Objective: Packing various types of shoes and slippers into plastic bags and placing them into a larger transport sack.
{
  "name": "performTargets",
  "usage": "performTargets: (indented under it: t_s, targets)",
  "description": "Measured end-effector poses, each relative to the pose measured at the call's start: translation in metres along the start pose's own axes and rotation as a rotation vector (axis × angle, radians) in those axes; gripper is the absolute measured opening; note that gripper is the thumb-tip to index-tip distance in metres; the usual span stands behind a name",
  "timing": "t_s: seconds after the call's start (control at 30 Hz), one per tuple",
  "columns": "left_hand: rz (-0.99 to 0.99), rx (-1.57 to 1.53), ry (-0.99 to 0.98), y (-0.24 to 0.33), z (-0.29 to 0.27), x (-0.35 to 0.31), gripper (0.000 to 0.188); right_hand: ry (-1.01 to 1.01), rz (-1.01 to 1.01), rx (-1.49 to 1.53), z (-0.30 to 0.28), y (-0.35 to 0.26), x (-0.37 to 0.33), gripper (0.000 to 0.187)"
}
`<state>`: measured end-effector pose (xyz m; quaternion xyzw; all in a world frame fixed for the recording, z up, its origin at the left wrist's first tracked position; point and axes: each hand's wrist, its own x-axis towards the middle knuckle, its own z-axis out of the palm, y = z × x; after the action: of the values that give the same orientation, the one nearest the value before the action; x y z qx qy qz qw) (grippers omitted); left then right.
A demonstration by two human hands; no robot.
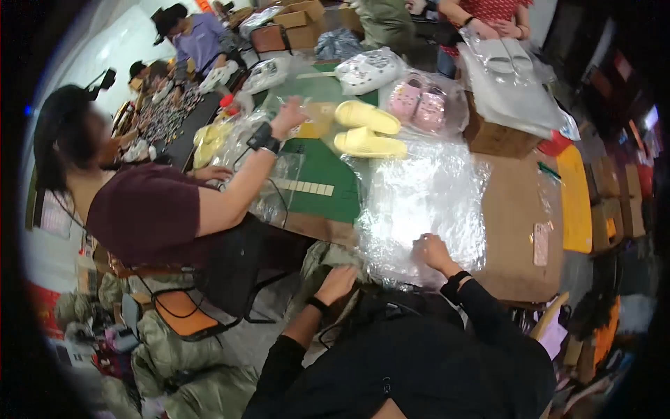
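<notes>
My right hand (434, 253) rests on a stack of clear plastic bags (398, 206) on the table in front of me. Its fingers are curled against the top plastic bag near the stack's front edge, and the fingertips are slightly blurred. Lower and to the left, my left hand (337, 285) is at the table's front edge, beside an olive sack (317, 260). That hand is empty, its fingers loosely stretched. A pair of pale yellow slides (366, 117) lies at the far end of the bags, apart from both hands.
Bagged pink clogs (417, 105) and bagged white clogs (370, 70) sit farther back. A co-worker at left (146, 209) reaches over the green mat (317, 209). Bagged grey slides (506, 56) lie on a box at back right. A phone (541, 244) lies on the brown table (513, 216).
</notes>
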<state>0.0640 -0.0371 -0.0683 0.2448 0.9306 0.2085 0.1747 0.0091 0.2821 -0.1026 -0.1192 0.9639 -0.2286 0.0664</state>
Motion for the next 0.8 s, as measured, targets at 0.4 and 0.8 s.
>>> performTargets:
  t_s: [0.4, 0.8]
  targets:
    - [0.198, 0.170, 0.289, 0.068, 0.006, 0.125, 0.041, -0.324, -0.027, -0.216, 0.004, -0.008, 0.013, 0.035]
    - [-0.070, 0.254, -0.092, 0.028, 0.075, 0.111, 0.063, 0.410, -0.360, 0.160, -0.045, -0.045, 0.241, 0.017]
